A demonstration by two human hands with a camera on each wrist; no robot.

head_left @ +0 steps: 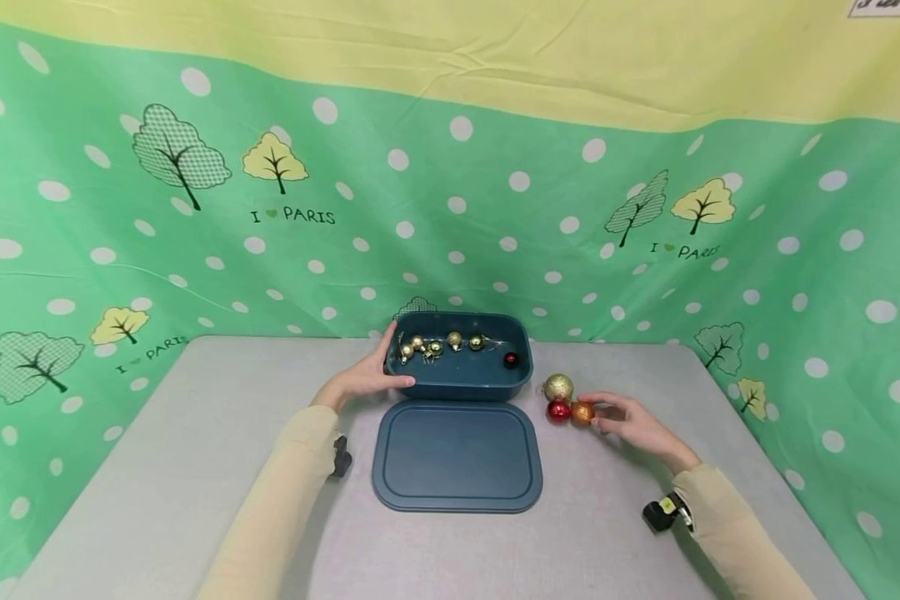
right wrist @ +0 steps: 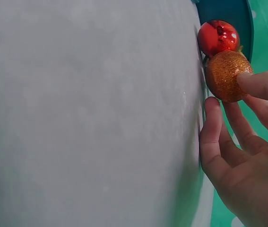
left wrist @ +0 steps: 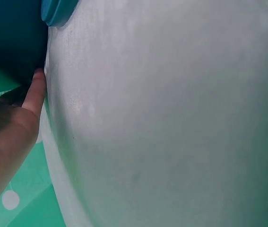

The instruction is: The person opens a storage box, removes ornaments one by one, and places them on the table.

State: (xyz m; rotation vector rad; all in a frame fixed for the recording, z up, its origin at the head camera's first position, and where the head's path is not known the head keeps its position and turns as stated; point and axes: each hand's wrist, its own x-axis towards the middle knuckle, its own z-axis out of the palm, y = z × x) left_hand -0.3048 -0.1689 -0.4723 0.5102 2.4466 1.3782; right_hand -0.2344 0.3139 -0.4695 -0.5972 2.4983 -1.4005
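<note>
Your hands are well apart. Your left hand [head_left: 362, 377] rests, spread, against the box [head_left: 465, 390] at its nine o'clock; your right hand [head_left: 630, 421] pinches the orange ball [head_left: 581, 413] at the box's four. From that ball, a red ball [head_left: 558, 411] sits at nine, a gold ball [head_left: 558, 387] near eleven.

The orange ball [right wrist: 224, 73] in my right grip [head_left: 633, 425] looks rough and glittery, the red ball [right wrist: 218, 39] beside it smooth and mirror-glossy, the larger gold ball [head_left: 558, 387] grainy with glitter. The box [head_left: 465, 390] against my left grip [head_left: 366, 375] looks like smooth plastic, as does its matt lid [head_left: 457, 457]. My sleeves [head_left: 273, 492] are matt cloth, the desk [head_left: 195, 433] is matt, and the cloth backdrop [head_left: 480, 171] creases softly.
</note>
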